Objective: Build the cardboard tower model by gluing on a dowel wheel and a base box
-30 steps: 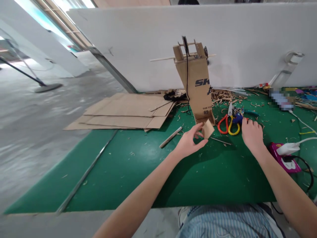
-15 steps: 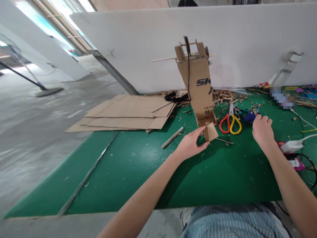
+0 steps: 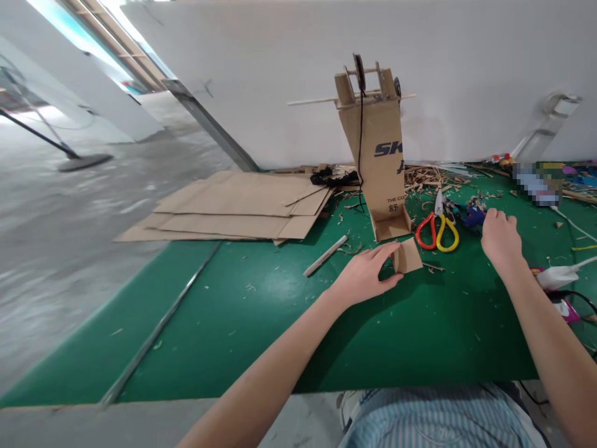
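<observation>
My left hand (image 3: 366, 277) pinches a small folded cardboard piece (image 3: 409, 255) between thumb and fingers, just in front of the cardboard stand (image 3: 380, 155). The stand is upright, with sticks, black wheels and a hanging black cord at its top. My right hand (image 3: 501, 236) is closed at the right, beside a blue object (image 3: 474, 216) of unclear kind; what its curled fingers hold, if anything, is hidden. Between the hands lie scissors (image 3: 438, 233) with one red and one yellow handle. A thin rod is partly hidden behind the cardboard piece.
Flat cardboard sheets (image 3: 233, 205) are stacked at the left on the green table (image 3: 242, 336). A pale stick (image 3: 325, 256) lies near my left hand. Cardboard scraps (image 3: 429, 177) line the white panel (image 3: 280, 81). A white plug (image 3: 559, 275) and cables lie at the right.
My left hand has drawn the small cardboard piece slightly right and toward me, apart from the stand's base. My right hand stays closed beside the blue object. The view has shifted a little.
</observation>
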The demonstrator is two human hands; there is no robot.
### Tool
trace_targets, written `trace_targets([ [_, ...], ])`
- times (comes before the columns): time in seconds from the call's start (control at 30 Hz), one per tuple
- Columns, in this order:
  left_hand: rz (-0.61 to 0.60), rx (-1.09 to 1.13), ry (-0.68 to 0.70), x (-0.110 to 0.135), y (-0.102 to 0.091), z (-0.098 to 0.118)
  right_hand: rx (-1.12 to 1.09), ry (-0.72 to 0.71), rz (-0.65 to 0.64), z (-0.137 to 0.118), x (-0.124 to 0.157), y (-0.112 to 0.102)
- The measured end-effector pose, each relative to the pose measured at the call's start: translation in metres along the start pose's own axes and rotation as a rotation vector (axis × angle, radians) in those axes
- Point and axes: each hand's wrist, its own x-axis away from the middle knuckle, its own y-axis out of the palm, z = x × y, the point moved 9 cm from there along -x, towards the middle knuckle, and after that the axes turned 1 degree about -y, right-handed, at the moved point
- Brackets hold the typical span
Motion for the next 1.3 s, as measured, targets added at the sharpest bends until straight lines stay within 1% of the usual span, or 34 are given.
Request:
trace_targets([
  [0.07,0.032,0.058,-0.019,0.000,-0.001,-0.003,-0.010,0.032,-0.004,-0.001,0.001,-0.003],
  [0.13,0.101,0.187,-0.062,-0.001,-0.003,-0.009,0.008,0.031,0.062,-0.007,0.005,-0.013],
  [0.2,0.192,0.347,-0.130,-0.001,-0.004,-0.019,-0.001,-0.040,0.157,-0.023,0.013,-0.026],
  [0.23,0.230,0.424,-0.164,-0.001,-0.003,-0.024,-0.041,-0.118,0.159,-0.036,0.017,-0.028],
  [0.27,0.255,0.497,-0.194,-0.001,-0.002,-0.029,-0.100,-0.188,0.115,-0.051,0.021,-0.026],
  [0.3,0.267,0.569,-0.220,-0.001,0.001,-0.032,-0.161,-0.234,0.041,-0.064,0.024,-0.020],
  [0.33,0.271,0.640,-0.241,-0.002,0.003,-0.035,-0.195,-0.259,-0.027,-0.077,0.026,-0.015],
  [0.37,0.272,0.707,-0.263,-0.002,0.005,-0.037,-0.192,-0.287,-0.064,-0.089,0.028,-0.011],
  [0.43,0.278,0.816,-0.307,-0.002,0.006,-0.040,-0.138,-0.279,-0.065,-0.105,0.025,-0.008],
  [0.5,0.285,0.876,-0.337,-0.001,0.006,-0.041,-0.162,-0.250,-0.094,-0.115,0.018,-0.004],
  [0.6,0.291,0.926,-0.342,-0.002,0.004,-0.041,-0.317,-0.162,-0.220,-0.114,0.003,0.007],
  [0.67,0.303,0.947,-0.347,-0.002,0.003,-0.043,-0.391,-0.117,-0.257,-0.107,-0.004,0.011],
  [0.8,0.334,0.975,-0.395,0.000,0.003,-0.047,-0.523,-0.059,-0.251,-0.085,-0.008,0.022],
  [0.9,0.372,1.001,-0.412,0.001,0.000,-0.048,-0.676,-0.001,-0.188,-0.069,-0.001,0.028],
  [0.93,0.381,1.019,-0.413,0.001,0.000,-0.047,-0.855,0.052,-0.128,-0.063,0.003,0.026],
  [0.97,0.384,1.041,-0.413,0.001,0.000,-0.047,-1.042,0.097,-0.098,-0.059,0.008,0.026],
  [1.03,0.391,1.090,-0.420,-0.001,-0.001,-0.047,-1.320,0.152,-0.102,-0.059,0.017,0.025],
  [1.1,0.417,1.129,-0.434,-0.004,-0.005,-0.048,-1.460,0.105,-0.126,-0.066,0.024,0.019],
  [1.17,0.466,1.156,-0.452,-0.010,-0.016,-0.050,-1.521,0.052,-0.124,-0.071,0.030,0.014],
  [1.23,0.508,1.173,-0.473,-0.020,-0.030,-0.052,-1.553,-0.011,-0.109,-0.074,0.034,0.012],
  [1.3,0.528,1.167,-0.470,-0.034,-0.048,-0.051,-1.567,-0.087,-0.096,-0.076,0.038,0.013],
])
